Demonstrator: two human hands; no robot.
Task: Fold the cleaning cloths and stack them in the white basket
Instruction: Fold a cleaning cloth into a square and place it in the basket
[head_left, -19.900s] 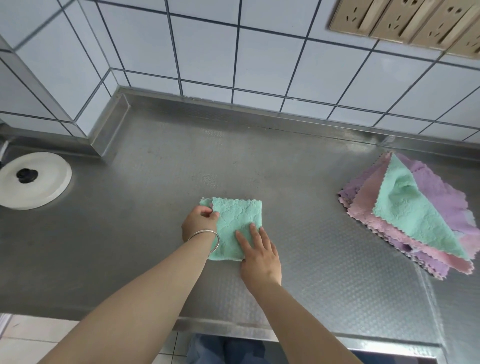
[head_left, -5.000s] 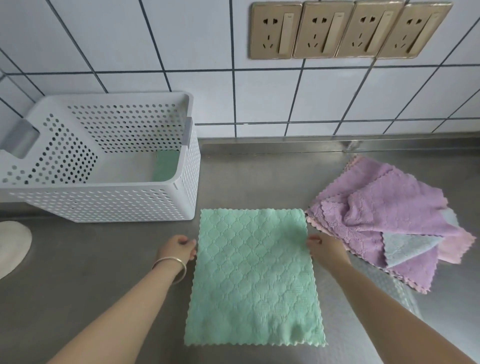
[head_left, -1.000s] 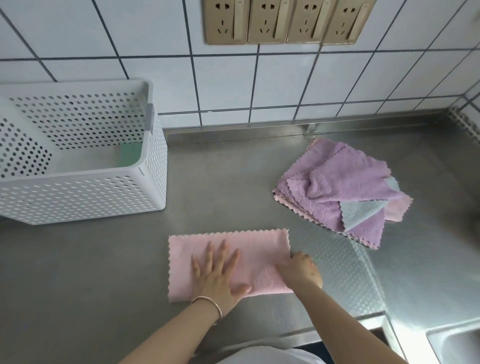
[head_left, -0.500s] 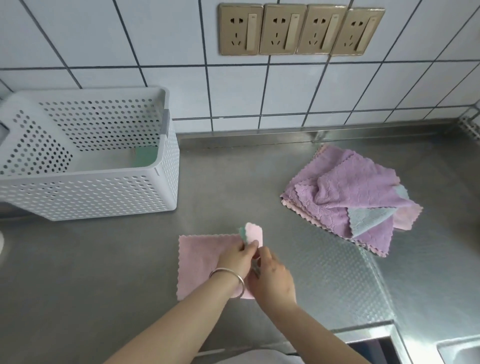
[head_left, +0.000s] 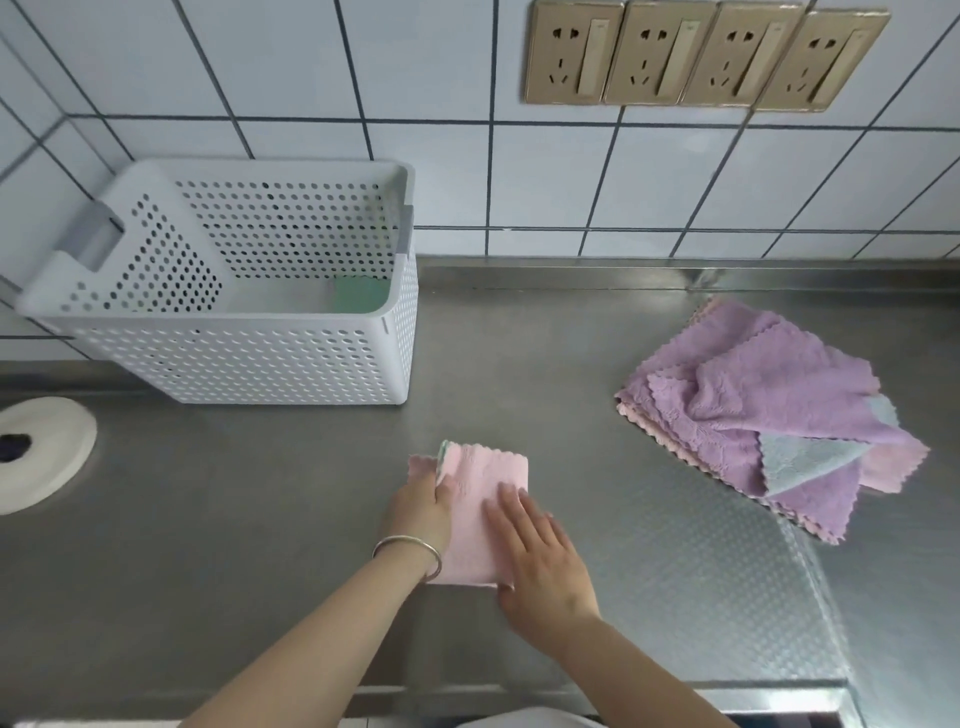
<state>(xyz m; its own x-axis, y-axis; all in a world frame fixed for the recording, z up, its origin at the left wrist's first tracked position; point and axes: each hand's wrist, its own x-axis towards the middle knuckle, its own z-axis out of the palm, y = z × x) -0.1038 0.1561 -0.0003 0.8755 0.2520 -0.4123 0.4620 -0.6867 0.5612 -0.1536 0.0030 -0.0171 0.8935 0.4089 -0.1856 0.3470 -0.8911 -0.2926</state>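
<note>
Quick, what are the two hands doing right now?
Left hand: fingers curled, holding the left edge of the folded pink cloth.
Right hand: open, fingers straight, pressing flat on the pink cloth.

Both bare forearms reached forward from the bottom edge and converged near the middle. The left hand (head_left: 422, 512) lay knuckles up, its fingers curled at the left edge of a folded pink cloth (head_left: 480, 512), and a thin metal bangle (head_left: 408, 552) circled its wrist. The right hand (head_left: 540, 558) lay palm down just beside it, fingers straight and slightly spread, pointing away from the body and pressing flat on the cloth. The two hands were close together but not touching.
</note>
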